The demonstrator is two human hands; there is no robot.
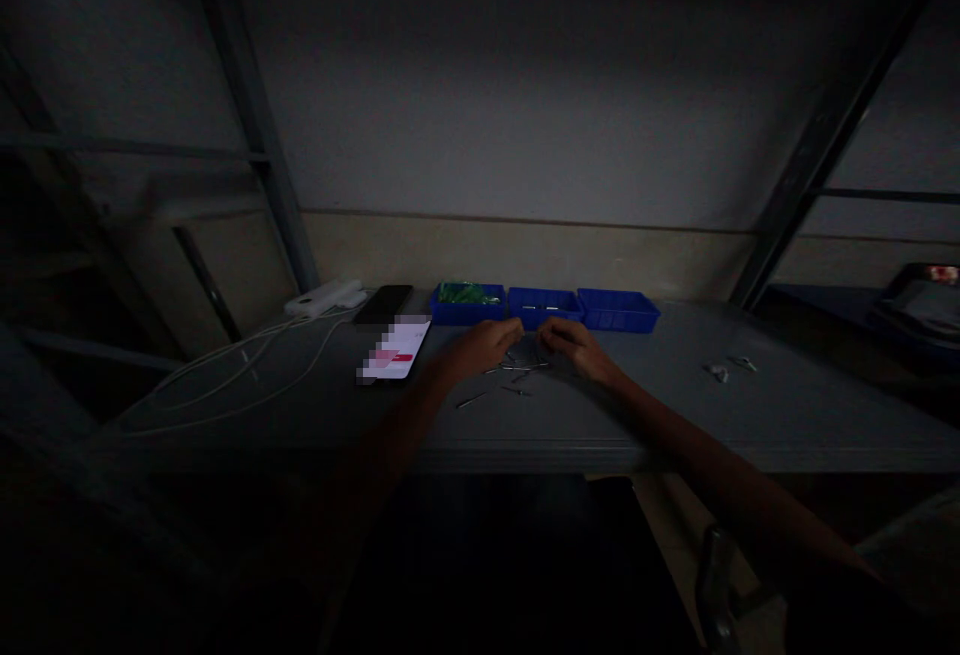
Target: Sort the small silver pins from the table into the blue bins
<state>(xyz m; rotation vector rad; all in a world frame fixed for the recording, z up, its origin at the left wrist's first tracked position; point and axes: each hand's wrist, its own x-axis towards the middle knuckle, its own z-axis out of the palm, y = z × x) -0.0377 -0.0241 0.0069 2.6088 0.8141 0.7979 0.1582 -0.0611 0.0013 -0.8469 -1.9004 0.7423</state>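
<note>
My left hand and my right hand are close together above the table, just in front of the blue trays. The fingers of both hands are curled and pinched; whatever they hold, if anything, is too small and dark to name. Beneath and between them lie several thin metallic rods, with a loose one nearer the front edge and a shorter piece beside it. The middle blue tray contains a few slim shiny pieces. Green items fill the left blue tray.
On the right stands another blue tray. A lit phone, a dark phone-like slab and a white power strip with cables lie left. Small pale scraps rest at right on the grey table. Metal uprights frame both sides.
</note>
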